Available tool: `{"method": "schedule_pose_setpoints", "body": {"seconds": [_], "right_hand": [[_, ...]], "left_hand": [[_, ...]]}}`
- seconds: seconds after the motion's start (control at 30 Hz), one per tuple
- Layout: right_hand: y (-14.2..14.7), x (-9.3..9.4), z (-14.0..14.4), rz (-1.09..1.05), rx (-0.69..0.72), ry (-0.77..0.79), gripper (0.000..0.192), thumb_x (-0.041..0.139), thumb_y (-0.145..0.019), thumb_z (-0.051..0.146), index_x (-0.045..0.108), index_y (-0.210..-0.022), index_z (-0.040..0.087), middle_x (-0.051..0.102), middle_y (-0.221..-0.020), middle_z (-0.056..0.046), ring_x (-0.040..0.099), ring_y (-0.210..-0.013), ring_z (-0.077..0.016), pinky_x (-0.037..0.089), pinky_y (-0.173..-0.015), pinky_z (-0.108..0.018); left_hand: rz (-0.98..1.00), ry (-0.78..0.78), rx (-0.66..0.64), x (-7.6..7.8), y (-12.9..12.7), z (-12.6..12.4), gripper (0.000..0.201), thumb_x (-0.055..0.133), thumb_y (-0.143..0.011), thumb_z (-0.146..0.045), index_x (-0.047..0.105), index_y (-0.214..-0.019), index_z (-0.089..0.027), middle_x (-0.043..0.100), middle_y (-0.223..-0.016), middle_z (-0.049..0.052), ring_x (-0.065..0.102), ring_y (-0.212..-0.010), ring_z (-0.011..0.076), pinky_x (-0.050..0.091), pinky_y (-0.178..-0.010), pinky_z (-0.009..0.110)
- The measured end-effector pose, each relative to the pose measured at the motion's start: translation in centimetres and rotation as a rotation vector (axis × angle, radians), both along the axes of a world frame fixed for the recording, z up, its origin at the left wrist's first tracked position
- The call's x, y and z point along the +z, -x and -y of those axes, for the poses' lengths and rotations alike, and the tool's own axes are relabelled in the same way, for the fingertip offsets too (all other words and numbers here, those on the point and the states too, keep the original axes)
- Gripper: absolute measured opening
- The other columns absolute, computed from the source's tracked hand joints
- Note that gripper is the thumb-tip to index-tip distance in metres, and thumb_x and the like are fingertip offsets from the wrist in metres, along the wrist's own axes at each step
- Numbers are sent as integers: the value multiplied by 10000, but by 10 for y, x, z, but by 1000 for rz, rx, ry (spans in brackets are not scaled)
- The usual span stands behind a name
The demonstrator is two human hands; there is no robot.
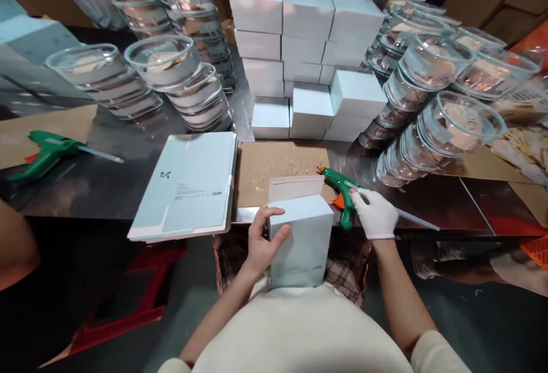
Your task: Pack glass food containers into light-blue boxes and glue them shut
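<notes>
My left hand (262, 242) clamps the pale blue box (299, 242) at the tabletop's (128, 190) near edge. My gloved right hand (374, 213) grips the green glue gun (340, 190) just right of the box.

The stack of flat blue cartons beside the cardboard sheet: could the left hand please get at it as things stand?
Probably yes: the left hand would have to let go of the blue box, but the flat cartons lie just beside it with nothing between.

Hidden and cut-off parts

The box (301, 240) is hiding its own lower end against the person's body; the gloved right hand (374, 214) is covering the glue gun (340, 190) handle; print on the flat sheets (186, 186) is staying too small to read; bowls (460, 122) are running off the right edge.
</notes>
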State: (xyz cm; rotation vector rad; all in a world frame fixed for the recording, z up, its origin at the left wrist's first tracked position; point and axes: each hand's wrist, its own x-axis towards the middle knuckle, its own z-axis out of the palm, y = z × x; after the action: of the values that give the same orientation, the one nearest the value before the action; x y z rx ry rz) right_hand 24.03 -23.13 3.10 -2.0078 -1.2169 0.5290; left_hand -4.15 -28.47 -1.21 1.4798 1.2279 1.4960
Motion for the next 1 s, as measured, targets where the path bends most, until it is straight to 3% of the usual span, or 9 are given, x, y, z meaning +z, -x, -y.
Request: {"method": "schedule_pose_setpoints", "body": {"seconds": [0.1, 0.23, 0.4, 0.47, 0.6, 0.7, 0.8, 0.87, 1.0], "right_hand": [[33, 4, 0, -374, 294, -71, 571, 801, -750, 575, 783, -1156, 174, 798, -1133, -119, 743, -1038, -279, 594, -912, -383], [54, -1, -3, -748, 530, -7, 691, 846, -675, 719, 776, -1079, 163, 805, -1028, -113, 761, -935, -270, 623, -865, -404], [33, 12, 10, -452, 1099, -171, 778, 687, -775, 851, 767, -1199, 204, 718, -1327, -162, 688, -1240, -303, 533, -1094, -476], [30, 22, 14, -246, 1169, -215, 572, 765, -861, 653, 750, -1238, 224, 708, -1338, -156, 680, -1249, -272, 525, -1110, -460], [35, 28, 17, -111, 1230, -280, 244, 641, -1015, 370, 759, -1190, 248, 717, -1290, -130, 689, -1218, -217, 554, -1073, -410], [30, 18, 25, -126, 1027, -288, 379, 749, -929, 493, 737, -1217, 248, 679, -1346, -145, 662, -1270, -254, 533, -1113, -445], [24, 1, 50, -240, 569, -287, 706, 760, -778, 772, 704, -1217, 222, 716, -1218, -137, 729, -1060, -254, 618, -959, -411], [26, -8, 70, -353, 487, -201, 759, 658, -777, 874, 736, -1109, 195, 757, -1003, -110, 736, -827, -228, 646, -786, -364], [39, -2, 84, -399, 414, -118, 639, 683, -845, 762, 808, -996, 154, 798, -871, -125, 737, -720, -248, 647, -685, -373]], "left_hand": [[-14, -4, -51, -1, -5, 1, 367, 731, -896, -584, 716, -1012, -236, 701, -1058, 77, 668, -1052, 253, 507, -943, 371], [56, 38, -13, -5, -10, 0, 484, 721, -863, -670, 647, -1064, -236, 665, -1288, 158, 640, -1279, 326, 517, -1017, 430], [294, -50, -28, -11, -3, -7, 538, 761, -885, -562, 502, -1295, -329, 681, -1115, 59, 714, -1138, 248, 543, -1030, 449], [222, -60, -62, -11, 1, -8, 354, 745, -901, -548, 638, -1093, -271, 665, -1094, 71, 695, -1134, 252, 541, -1039, 456], [119, -35, -99, -5, 5, -6, 373, 692, -927, -580, 708, -864, -212, 671, -1066, 103, 682, -1105, 266, 543, -1048, 481], [110, -81, -52, 5, 6, -8, 292, 696, -948, -508, 701, -905, -219, 686, -1059, 82, 690, -1109, 258, 534, -1055, 474], [185, -195, 340, 10, 10, -13, 250, 664, -973, -493, 636, -1041, -253, 657, -1178, 62, 661, -1204, 262, 486, -1117, 488], [320, -231, 548, 7, 9, -14, 316, 594, -997, -561, 556, -1175, -303, 614, -1313, 62, 619, -1283, 265, 465, -1148, 498], [324, -78, 414, -2, 2, -9, 414, 693, -942, -556, 513, -1214, -302, 580, -1429, 113, 557, -1401, 284, 473, -1146, 477]]}}
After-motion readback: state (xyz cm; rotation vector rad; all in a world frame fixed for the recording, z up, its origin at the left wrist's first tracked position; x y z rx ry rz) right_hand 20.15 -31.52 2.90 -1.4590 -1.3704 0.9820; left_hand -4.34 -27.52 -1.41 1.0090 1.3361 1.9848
